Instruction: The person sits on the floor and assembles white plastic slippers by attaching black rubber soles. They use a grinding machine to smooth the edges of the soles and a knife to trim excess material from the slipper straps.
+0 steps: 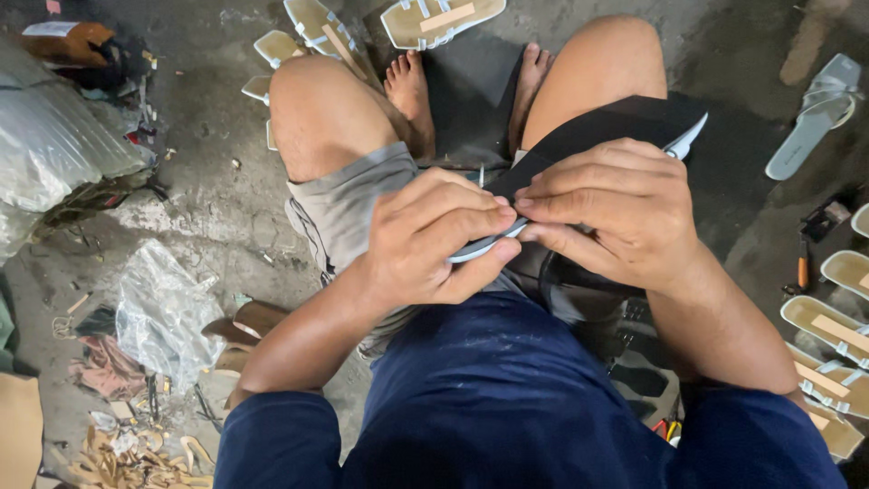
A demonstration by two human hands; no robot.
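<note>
Fingers (471, 217) of the left hand (425, 240) and right hand (625, 213) pinch the black sole (615, 122) over the lap, pressing its edge onto the pale sandal (484, 246). Firm, even thumb pressure along the seam looks best.

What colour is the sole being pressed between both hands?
Black on top with a pale blue-grey edge, sole; head view.

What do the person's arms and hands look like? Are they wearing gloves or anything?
No gloves. The left hand and right hand are bare, with no rings, watch or bracelets showing. The forearms are bare too. Dark navy blue short sleeves cover only the upper arms, part of a plain navy shirt.
</note>
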